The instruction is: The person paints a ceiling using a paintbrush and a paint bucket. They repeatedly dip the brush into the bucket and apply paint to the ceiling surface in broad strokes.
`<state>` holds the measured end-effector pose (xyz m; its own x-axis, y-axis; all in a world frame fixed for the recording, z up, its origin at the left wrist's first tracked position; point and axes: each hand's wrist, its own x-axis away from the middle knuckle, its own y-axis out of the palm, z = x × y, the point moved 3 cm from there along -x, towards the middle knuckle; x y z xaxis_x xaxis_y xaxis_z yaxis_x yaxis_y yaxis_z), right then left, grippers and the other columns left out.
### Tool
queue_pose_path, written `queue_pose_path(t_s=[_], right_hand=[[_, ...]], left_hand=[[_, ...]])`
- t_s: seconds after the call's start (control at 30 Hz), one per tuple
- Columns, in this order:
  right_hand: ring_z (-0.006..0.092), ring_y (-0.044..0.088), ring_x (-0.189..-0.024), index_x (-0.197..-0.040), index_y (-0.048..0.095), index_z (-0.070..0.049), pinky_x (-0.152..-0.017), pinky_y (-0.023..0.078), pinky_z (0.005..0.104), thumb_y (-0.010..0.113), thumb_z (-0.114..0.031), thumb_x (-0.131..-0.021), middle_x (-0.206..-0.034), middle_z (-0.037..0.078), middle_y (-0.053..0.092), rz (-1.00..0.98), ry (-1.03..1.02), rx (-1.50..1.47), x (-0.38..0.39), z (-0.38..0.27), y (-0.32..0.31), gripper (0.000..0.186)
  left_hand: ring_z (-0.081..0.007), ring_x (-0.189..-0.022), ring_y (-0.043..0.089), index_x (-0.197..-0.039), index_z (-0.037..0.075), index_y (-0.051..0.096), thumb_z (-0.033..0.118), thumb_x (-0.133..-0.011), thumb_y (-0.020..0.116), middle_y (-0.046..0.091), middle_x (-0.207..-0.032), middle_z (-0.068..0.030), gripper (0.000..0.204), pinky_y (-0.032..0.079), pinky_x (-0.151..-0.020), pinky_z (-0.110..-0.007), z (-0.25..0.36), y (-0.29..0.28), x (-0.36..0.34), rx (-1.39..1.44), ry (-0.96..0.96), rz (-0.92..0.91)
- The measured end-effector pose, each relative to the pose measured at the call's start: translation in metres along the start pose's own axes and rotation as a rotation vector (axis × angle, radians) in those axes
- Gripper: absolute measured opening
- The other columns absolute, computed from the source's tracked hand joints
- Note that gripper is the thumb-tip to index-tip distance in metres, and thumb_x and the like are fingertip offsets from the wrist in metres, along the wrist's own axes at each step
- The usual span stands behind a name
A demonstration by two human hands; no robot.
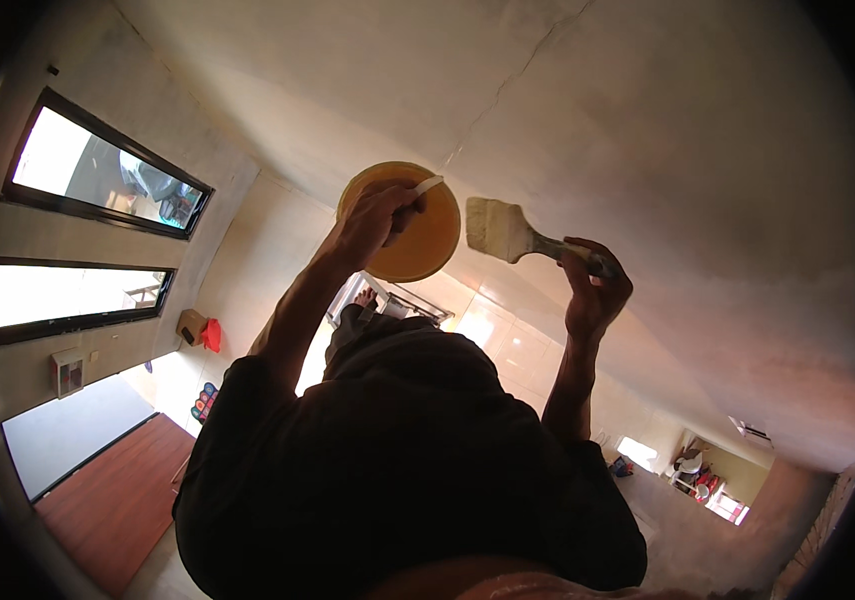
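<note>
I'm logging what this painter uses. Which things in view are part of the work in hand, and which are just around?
In use:
- orange bowl, held in left hand
- wide paintbrush, held in right hand
- plastered ceiling by the brush

Just around:
- dark-framed windows
- red bag on the wall
- wooden door

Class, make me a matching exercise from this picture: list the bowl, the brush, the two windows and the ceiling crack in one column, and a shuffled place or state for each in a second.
1 orange bowl
2 wide paintbrush
3 two windows
4 ceiling crack

a on the wall at picture left
b held up by the left hand
c running above the bowl
d gripped in the right hand

Pairs: 1-b, 2-d, 3-a, 4-c
</note>
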<state>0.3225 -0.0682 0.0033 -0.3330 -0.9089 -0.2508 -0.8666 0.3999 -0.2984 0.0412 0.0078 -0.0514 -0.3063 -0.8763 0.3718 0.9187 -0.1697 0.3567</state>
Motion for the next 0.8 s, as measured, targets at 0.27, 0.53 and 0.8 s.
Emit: queue_pose_path(t_s=[0.27,0.53,0.8], right_hand=[[0.0242,0.067,-0.068,-0.085,0.073,-0.008,-0.065,0.051,0.0355,0.074,-0.017,-0.075,-0.074,0.009,0.070,-0.291,-0.203,0.212,0.003,0.031,0.100,0.014],[0.0336,0.066,-0.063,-0.094,0.071,-0.010,-0.063,0.052,0.0395,0.073,-0.020,-0.078,-0.063,0.014,0.064,-0.567,-0.233,0.542,0.004,0.062,0.160,0.019],[0.0328,0.068,-0.066,-0.093,0.070,-0.009,-0.064,0.053,0.0384,0.073,-0.018,-0.079,-0.067,0.014,0.066,-0.544,-0.210,0.547,0.009,0.067,0.158,0.017]], left_hand=[[-0.0035,-0.047,0.034,-0.089,0.004,0.061,0.023,-0.096,0.045,0.043,-0.059,0.0033,0.026,0.024,-0.042,-0.021,0.003,-0.001,-0.001,-0.112,0.071,-0.148],[-0.0025,-0.046,0.031,-0.089,0.002,0.059,0.021,-0.096,0.043,0.040,-0.059,0.0046,0.026,0.022,-0.041,-0.020,0.010,0.000,-0.008,-0.092,-0.067,-0.191],[-0.0020,-0.046,0.030,-0.091,0.001,0.059,0.021,-0.097,0.043,0.040,-0.059,0.0052,0.025,0.021,-0.041,-0.020,0.006,-0.001,-0.015,-0.138,-0.089,-0.221]])
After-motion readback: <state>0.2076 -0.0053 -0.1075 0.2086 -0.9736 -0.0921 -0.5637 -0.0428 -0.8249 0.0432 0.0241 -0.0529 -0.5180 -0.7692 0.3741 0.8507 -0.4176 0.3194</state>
